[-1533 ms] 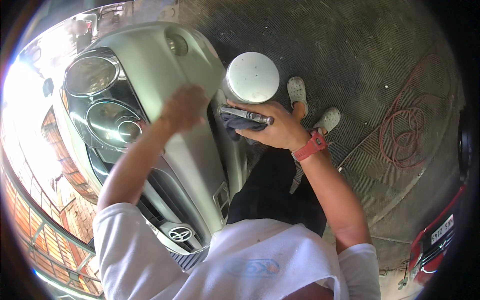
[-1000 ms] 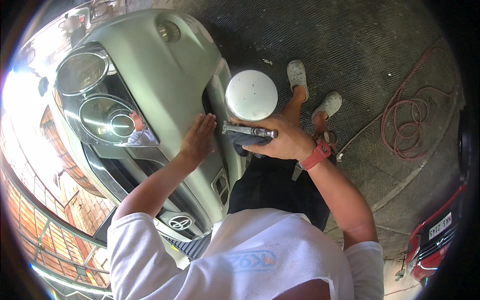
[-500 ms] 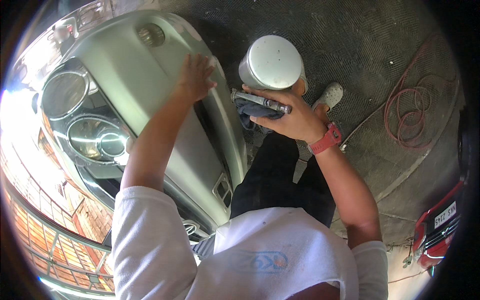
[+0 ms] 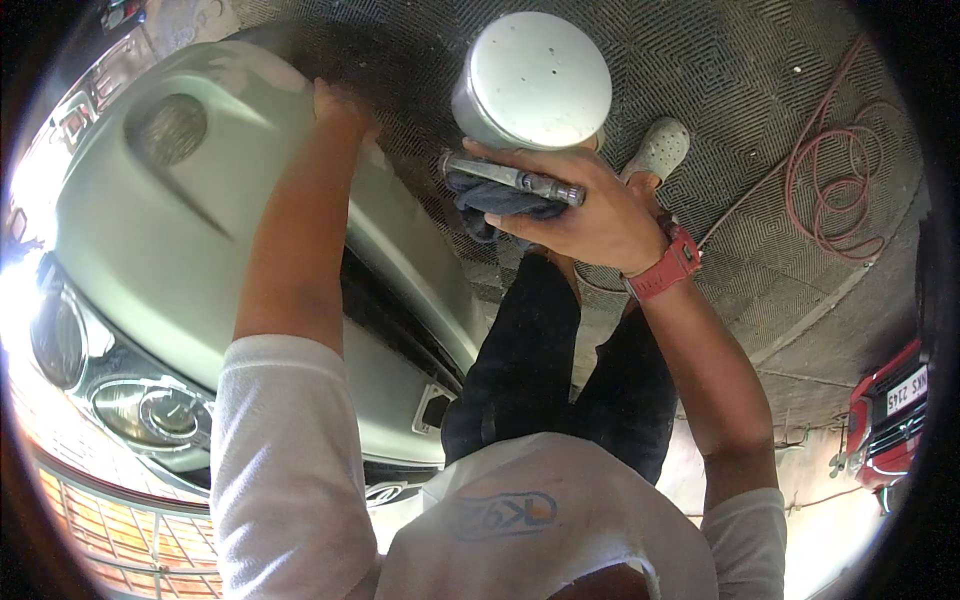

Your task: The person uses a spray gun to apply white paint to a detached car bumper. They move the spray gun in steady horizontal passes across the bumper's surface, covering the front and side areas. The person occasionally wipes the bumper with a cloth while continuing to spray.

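Note:
My right hand (image 4: 600, 205) is closed around a paint spray gun, its metal handle (image 4: 520, 180) and air fitting showing across the palm. The gun's round silver-white cup (image 4: 540, 75), with a few dark specks on its lid, rises beyond my fingers. A dark cloth (image 4: 490, 205) is bunched under the handle in the same grip. At the far left, my left hand (image 4: 345, 108) lies at the corner of a pale silver-green car bumper (image 4: 270, 130). Its fingers are smeared by motion and partly lost against the dark floor, and whether it touches the bumper is unclear.
Headlights (image 4: 155, 412) and a round fog lamp (image 4: 168, 130) sit on the car's front. A coiled red hose (image 4: 840, 190) lies on the patterned floor (image 4: 720, 60) at the right. A red vehicle (image 4: 885, 415) stands at the right edge.
My left hand has slid along the bumper toward its far corner. The car appears shifted left in view, and my right hand with the spray gun sits slightly higher in the picture.

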Available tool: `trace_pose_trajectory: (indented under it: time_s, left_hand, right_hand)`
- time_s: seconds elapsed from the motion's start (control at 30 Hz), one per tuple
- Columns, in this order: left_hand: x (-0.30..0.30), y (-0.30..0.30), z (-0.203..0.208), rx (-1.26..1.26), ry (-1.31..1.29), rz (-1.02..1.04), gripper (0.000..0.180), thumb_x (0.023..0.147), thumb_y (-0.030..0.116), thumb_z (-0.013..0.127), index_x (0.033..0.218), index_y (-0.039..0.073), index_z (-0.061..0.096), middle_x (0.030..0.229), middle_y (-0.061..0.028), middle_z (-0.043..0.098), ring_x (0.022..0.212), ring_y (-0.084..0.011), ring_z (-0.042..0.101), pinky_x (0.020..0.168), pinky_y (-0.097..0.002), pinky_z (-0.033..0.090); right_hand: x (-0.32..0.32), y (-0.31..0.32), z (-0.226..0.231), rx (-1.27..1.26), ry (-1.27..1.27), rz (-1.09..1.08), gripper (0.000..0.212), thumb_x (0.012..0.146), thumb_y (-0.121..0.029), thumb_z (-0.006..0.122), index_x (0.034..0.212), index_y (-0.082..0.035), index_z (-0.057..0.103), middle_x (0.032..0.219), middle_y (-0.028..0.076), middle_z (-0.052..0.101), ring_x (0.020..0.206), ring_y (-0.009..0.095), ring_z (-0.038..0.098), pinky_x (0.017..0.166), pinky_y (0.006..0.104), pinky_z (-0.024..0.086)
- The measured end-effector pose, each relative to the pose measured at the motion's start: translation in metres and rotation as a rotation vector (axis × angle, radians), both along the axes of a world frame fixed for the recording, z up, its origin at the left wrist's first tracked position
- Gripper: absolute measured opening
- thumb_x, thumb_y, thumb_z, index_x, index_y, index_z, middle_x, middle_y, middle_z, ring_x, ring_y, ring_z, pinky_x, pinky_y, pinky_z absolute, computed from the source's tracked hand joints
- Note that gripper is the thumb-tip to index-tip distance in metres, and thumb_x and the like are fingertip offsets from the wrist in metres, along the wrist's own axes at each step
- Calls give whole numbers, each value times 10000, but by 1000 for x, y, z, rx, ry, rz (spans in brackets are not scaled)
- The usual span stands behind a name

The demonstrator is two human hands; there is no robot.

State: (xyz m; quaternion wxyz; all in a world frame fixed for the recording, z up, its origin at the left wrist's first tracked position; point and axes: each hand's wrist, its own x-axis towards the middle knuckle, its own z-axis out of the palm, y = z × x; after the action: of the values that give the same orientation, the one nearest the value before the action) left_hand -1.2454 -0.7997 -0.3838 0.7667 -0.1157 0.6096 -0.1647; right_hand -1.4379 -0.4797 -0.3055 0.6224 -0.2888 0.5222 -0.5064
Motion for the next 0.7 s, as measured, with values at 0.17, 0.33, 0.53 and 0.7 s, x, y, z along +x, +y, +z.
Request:
trace_pose_trajectory:
  time_s: [0.17, 0.33, 0.53, 0.7]
  left_hand:
    - [-24, 60, 9, 12, -18, -60, 812, 1031, 544, 681, 1717, 173, 455, 1810, -112, 372, 1697, -346, 271, 1361, -607, 190]
    - [34, 122, -17, 91, -65, -31, 740, 1018, 532, 675, 1644, 161, 538, 1749, -123, 445, 1646, -354, 351, 1336, -588, 262]
    - [121, 225, -13, 109, 75, 261, 678, 996, 450, 709, 1583, 138, 579, 1679, -144, 513, 1591, -382, 416, 1317, -559, 310]
    - [162, 308, -2, 36, 335, 760, 627, 978, 382, 738, 1533, 118, 614, 1620, -161, 570, 1546, -404, 470, 1302, -535, 349]
  right_hand:
    - [12, 1, -36, -28, -5, -10, 656, 918, -167, 906, 1532, -102, 683, 1484, 88, 741, 1352, 221, 708, 1187, 383, 533]
    - [25, 7, -60, -98, -97, 12, 651, 949, -164, 886, 1555, -99, 658, 1487, 94, 737, 1331, 211, 715, 1187, 360, 532]
    - [33, 18, -52, -90, -206, 157, 627, 918, -280, 884, 1509, -166, 707, 1381, 146, 775, 1258, 286, 747, 1137, 394, 549]
    - [22, 5, -22, -130, -125, 274, 636, 912, -179, 878, 1522, -127, 704, 1432, 123, 768, 1285, 225, 744, 1142, 361, 540]
